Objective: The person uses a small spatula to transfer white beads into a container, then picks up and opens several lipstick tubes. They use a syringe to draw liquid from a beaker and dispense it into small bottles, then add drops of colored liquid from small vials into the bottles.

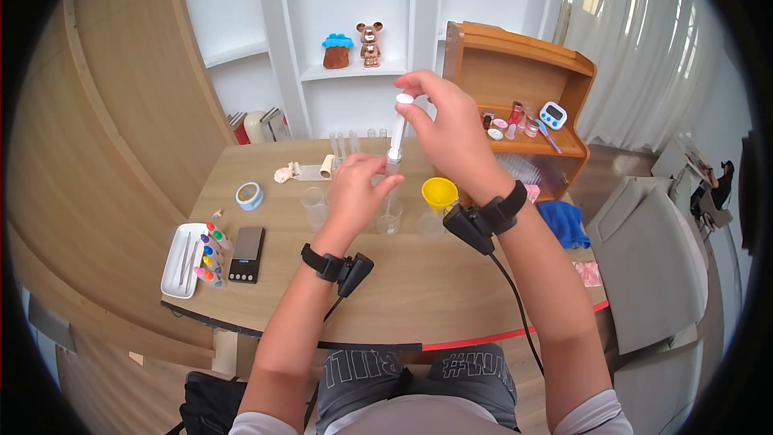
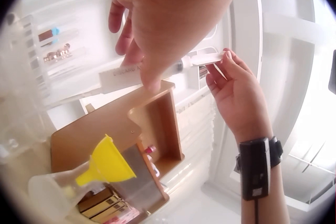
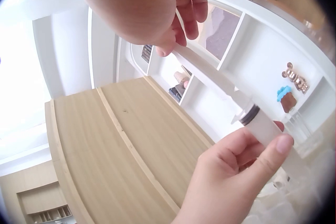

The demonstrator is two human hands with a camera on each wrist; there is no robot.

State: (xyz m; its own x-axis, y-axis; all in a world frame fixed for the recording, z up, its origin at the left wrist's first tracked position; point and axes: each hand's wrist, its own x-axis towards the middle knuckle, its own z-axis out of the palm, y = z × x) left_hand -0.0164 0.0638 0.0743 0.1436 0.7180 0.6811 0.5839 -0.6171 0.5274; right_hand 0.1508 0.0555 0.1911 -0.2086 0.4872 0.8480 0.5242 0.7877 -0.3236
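My left hand (image 1: 352, 197) grips the barrel of a large clear syringe (image 1: 392, 167), held upright above the table. The right hand (image 1: 451, 125) pinches the white plunger (image 1: 398, 133) at its top end. In the right wrist view the plunger rod (image 3: 210, 79) stands far out of the barrel, with the black seal (image 3: 249, 113) close to the barrel's open end. A thin tube runs from the syringe's lower end, seen pale in the left wrist view. Below it, a clear cup (image 1: 390, 219) stands on the table, overlapped by the tube in the head view.
Right of the cup is a yellow funnel (image 1: 440, 192) on a clear container. Another clear cup (image 1: 314, 206) stands left. Farther left are a black scale (image 1: 247, 255), coloured-cap bottles (image 1: 211, 254) and a white tray (image 1: 170, 273). A wooden cabinet (image 1: 555, 72) stands at the back right.
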